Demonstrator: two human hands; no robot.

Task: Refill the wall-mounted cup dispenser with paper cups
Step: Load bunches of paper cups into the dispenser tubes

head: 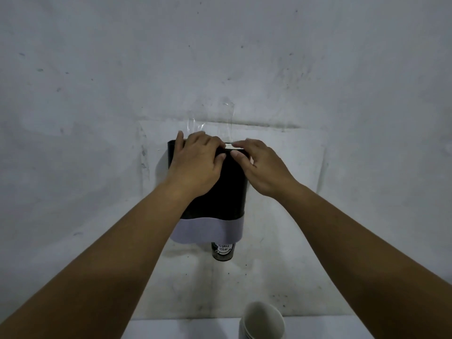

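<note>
Where both bare forearms reach up to the grey wall (97, 69), the cup dispenser (220, 189) hangs fixed to it, dark body above, pale band along its lower part. Left hand (195, 162) lies over dispenser's top left, fingers curled on the upper edge. Right hand (264, 165) at top right, thumb and fingertips pinching a thin white lid edge (232, 146); thumbs nearly touching at centre. Printed paper cup (222, 250) pokes out from dispenser's bottom opening. Stack of white paper cups (263, 321) stands on a white surface (183, 329) near its far edge, well below the dispenser
</note>
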